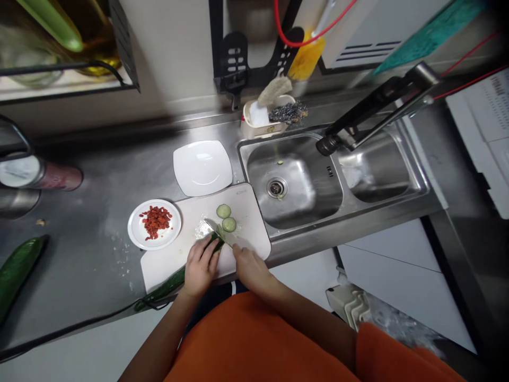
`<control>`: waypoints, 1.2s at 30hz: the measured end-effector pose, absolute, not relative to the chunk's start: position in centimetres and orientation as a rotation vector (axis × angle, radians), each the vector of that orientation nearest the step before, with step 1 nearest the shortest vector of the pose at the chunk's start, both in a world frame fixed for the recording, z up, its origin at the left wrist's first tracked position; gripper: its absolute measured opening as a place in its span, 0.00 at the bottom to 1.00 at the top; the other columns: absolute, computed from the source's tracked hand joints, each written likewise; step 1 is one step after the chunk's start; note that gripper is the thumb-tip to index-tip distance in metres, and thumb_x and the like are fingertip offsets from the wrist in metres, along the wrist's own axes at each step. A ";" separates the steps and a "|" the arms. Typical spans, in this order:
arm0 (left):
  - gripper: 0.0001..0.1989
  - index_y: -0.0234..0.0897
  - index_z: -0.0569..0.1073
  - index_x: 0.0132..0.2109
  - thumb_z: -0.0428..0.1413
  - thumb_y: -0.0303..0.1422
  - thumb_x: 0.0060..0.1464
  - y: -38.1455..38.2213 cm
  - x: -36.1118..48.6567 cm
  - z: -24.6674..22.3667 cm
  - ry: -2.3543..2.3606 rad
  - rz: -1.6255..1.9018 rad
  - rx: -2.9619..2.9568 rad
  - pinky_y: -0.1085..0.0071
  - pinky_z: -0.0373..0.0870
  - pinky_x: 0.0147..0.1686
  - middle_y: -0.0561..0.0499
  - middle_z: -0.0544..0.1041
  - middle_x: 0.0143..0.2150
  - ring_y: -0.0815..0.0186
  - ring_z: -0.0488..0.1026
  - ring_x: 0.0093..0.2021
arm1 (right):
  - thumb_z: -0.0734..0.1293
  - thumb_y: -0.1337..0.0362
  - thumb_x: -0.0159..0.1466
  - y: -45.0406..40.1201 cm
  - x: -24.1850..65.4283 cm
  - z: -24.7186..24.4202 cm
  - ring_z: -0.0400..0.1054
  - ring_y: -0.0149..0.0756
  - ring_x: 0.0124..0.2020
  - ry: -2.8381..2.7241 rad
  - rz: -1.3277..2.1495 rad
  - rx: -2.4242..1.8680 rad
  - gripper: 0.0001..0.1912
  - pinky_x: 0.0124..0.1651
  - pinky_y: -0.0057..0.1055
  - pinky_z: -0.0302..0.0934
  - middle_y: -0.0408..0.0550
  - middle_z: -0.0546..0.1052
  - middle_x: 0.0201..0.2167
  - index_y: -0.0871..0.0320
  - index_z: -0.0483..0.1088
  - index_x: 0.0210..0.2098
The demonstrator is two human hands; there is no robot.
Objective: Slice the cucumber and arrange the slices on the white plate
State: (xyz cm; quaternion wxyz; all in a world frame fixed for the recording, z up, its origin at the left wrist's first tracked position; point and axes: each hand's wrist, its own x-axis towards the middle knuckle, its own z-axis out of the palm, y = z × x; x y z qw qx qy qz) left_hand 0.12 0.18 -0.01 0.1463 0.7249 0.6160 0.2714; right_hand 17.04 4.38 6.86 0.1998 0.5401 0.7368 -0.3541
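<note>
A long green cucumber [165,286] lies slantwise over the near edge of a white cutting board [246,207]. My left hand [202,265] is closed over it near its cut end. In my right hand [251,267] is a kitchen knife [218,232]; its handle is hidden by my fingers, and the blade rests at the cucumber's cut end. Two pale cucumber slices [226,217] lie flat on the board just beyond the blade. A small white plate [133,233] with chopped red pieces [157,220] sits at the board's left. Behind the board stands a bare white square plate [202,167].
A steel double sink [294,175] with a black tap [358,116] adjoins the board on the right. Behind it stands a caddy [262,127] with scrubbers. Another whole cucumber [19,270] and a reddish can [59,175] are at the left. A dark cord runs along the counter's front edge.
</note>
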 end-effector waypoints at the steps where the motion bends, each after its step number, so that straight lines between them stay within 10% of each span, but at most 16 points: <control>1: 0.17 0.40 0.70 0.54 0.52 0.32 0.58 0.2 0.1 0.0 1.774 0.778 2.086 0.58 0.67 0.54 0.43 0.73 0.53 0.58 0.70 0.52 | 0.52 0.76 0.64 4.8 17.3 7.0 0.72 0.37 0.39 2.051 -1.011 1.506 0.19 0.39 0.28 0.62 0.54 0.76 0.37 0.62 0.64 0.51; 36: 0.15 0.38 0.71 0.53 0.52 0.32 0.58 0.0 0.0 -0.1 1.786 0.782 2.107 0.59 0.68 0.52 0.42 0.73 0.51 0.58 0.70 0.51 | 0.50 0.76 0.66 2.5 18.3 12.6 0.73 0.38 0.38 1.946 -0.923 1.473 0.16 0.34 0.26 0.62 0.54 0.74 0.38 0.57 0.62 0.47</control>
